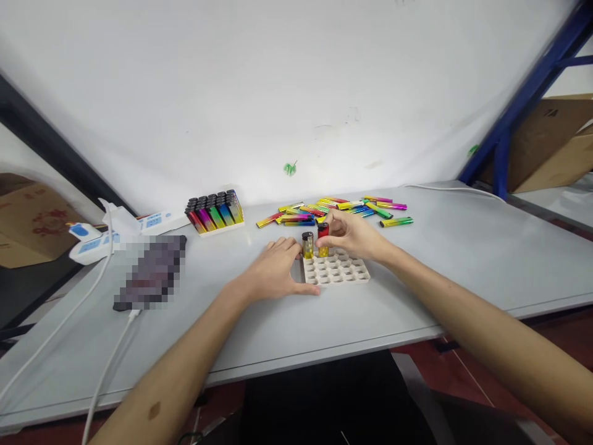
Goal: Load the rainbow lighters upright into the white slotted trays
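Observation:
A white tray with a grid of holes lies on the grey table in the middle. At its back left corner a yellow lighter with a dark top stands upright. Beside it my right hand grips a red and yellow lighter, upright over the tray's back row; whether its base is seated cannot be seen. My left hand rests at the tray's left side, thumb stretched along the front left corner and fingers spread from it, holding nothing visible.
Behind the tray lies a pile of colourful lighters. A full rack of lighters stands at the back left. Farther left are a power strip, a pixelated object and white cables. The wall borders the table's back.

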### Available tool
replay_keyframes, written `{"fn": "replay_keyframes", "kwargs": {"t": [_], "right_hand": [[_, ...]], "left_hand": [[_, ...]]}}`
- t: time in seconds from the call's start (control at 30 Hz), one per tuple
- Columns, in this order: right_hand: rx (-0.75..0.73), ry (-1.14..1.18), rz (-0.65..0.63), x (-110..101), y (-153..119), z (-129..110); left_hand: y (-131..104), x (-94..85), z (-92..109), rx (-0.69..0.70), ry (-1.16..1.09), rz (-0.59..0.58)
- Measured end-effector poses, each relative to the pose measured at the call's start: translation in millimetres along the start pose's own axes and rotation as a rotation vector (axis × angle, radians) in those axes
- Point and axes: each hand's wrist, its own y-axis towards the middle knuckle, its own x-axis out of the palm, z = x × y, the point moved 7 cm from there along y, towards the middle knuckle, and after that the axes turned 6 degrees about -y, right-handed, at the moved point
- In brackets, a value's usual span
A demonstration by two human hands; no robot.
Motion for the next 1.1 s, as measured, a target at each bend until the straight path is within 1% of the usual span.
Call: {"fn": "replay_keyframes", "kwargs": {"t": [0.33,0.53,0.7,0.9,0.97,1.03,1.07,1.1], "right_hand": [[-0.139,-0.11,0.001,4,-1,-6],[-0.136,-0.147,0.008,6,0,-5],[-0.157,-0.235,0.044,6,0,-3],[-0.144,-0.373,-0.016,11,2,4],[-0.131,-0.401,-0.042,10,2,2],[-0.112,-0.39,-0.055,4,2,0],[-0.098,-0.383,-0.029,-2,2,-1],[-0.077,-0.4,0.027,-12,3,0]], "left_hand": [[-1,-0.3,0,0.015,-0.015,0.006],[-1,0.8,-2,0.019,-0.007,0.013],[-1,1.7,-3,0.019,0.002,0.006],[-1,0.4,-3,0.007,0.003,0.002],[-1,0.3,-3,0.012,0.007,0.002],[-1,0.5,-3,0.012,0.011,0.0],[-1,0.5,-3,0.008,0.014,-0.001],[0,0.6,-4,0.003,0.017,-0.002]]}}
